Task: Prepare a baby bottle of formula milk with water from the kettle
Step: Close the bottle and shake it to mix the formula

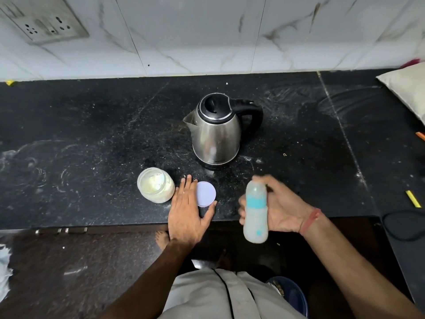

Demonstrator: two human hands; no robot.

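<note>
Counter (92,125): we see the kettle (216,132) upright, lid closed | jar (156,184): open, pale powder inside | bottle (256,210): blurred, contents unclear, our right hand (282,210) grips it over the counter's front edge | lid (206,193): flat beside jar, our left hand (187,210) resting on it, fingers straight.

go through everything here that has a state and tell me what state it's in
Kettle: upright, lid shut.
Jar: open, upright, pale powder inside.
Lid: off the jar, flat on the counter.
Bottle: capped, blurred.
Left hand: open, touching the lid.
Right hand: holds the bottle.
</note>
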